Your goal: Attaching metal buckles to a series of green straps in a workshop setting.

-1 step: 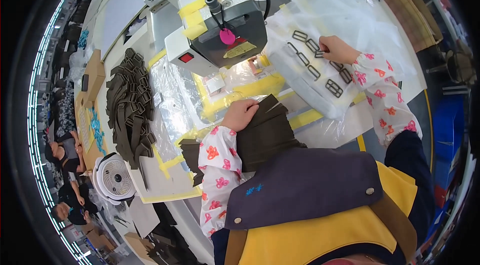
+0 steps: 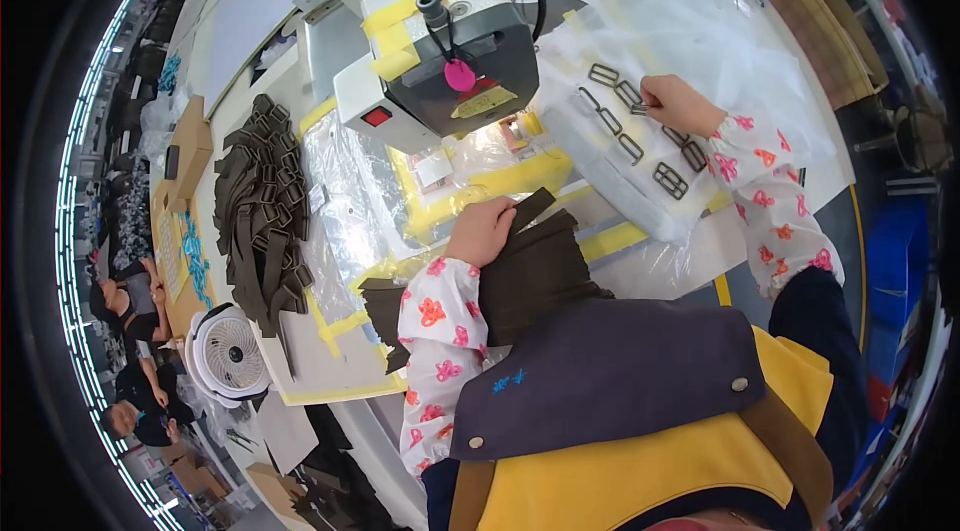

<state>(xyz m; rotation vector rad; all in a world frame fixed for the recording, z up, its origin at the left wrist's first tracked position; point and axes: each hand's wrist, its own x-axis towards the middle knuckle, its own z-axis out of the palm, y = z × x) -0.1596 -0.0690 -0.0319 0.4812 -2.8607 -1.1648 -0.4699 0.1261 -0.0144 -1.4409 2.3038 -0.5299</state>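
My left hand [image 2: 481,231] is closed on one dark olive webbing strap [image 2: 533,209], whose end sticks out past the fingers. Under and beside it spreads a layer of like strap pieces [image 2: 535,276] at the table's front edge. My right hand [image 2: 682,105] pinches a dark rectangular slide buckle over a clear plastic bag [image 2: 570,146]. Several more slide buckles [image 2: 630,149] lie on this bag around the hand. Floral sleeve covers reach over both wrists.
A sewing machine [image 2: 450,71] with yellow tape stands ahead, between the hands. Straps fitted with buckles form a heap [image 2: 262,216] on the left. A white fan [image 2: 232,353] sits at the table's left edge. Blue bins [image 2: 895,261] are at right; people sit far left.
The strap in my left hand has come up from the layer, its end now standing apart from the others. My left hand has shifted slightly; my right hand stays at the buckles.
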